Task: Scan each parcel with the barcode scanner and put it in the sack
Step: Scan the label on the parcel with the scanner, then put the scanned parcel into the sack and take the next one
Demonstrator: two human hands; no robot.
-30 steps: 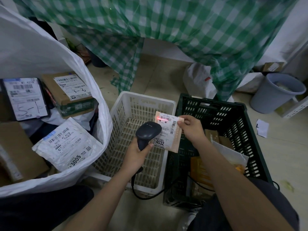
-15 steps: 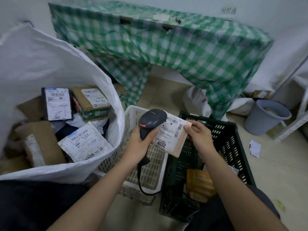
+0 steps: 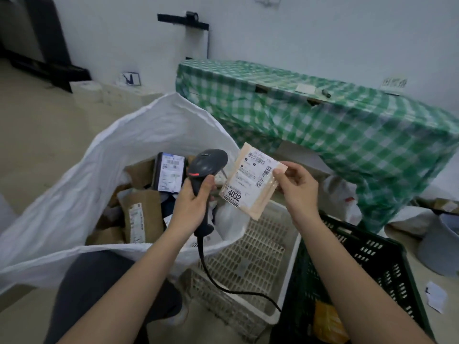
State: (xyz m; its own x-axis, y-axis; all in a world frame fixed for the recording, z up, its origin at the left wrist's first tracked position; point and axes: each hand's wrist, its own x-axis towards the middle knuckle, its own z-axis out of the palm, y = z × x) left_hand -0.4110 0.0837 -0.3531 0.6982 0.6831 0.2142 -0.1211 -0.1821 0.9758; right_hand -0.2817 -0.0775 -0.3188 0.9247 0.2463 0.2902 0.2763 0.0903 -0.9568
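The parcel (image 3: 250, 181), a flat tan envelope with a white label marked 4032, is held in the air over the near rim of the sack (image 3: 74, 194) and the white basket (image 3: 250, 259), tilted with its top toward 1 o'clock. The right hand (image 3: 296, 187) pinches its right edge between thumb and curled fingers. Just beside the parcel at 9 o'clock is the scanner (image 3: 206, 175), dark grey with a red strip below its head; the left hand (image 3: 193, 202) wraps round its handle, fingers curled tight. Its black cable (image 3: 223, 286) hangs down and runs across the basket toward 4 o'clock.

The sack, white and wide open, lies at 9 o'clock of the hands and holds brown boxes (image 3: 141, 214) and a black packet (image 3: 170, 172) with a white label. The white basket stands just beside the sack at 3 o'clock of it, touching a black crate (image 3: 360, 264) on its right; something orange (image 3: 327, 324) shows in the crate. At 1 o'clock, well behind the hands, stands a counter (image 3: 335, 125) draped in green check cloth. A grey bin (image 3: 442, 247) sits at the right edge, and a paper scrap (image 3: 436, 296) lies on the floor near it. A dark-clad knee (image 3: 99, 289) shows at 7 o'clock below the sack.
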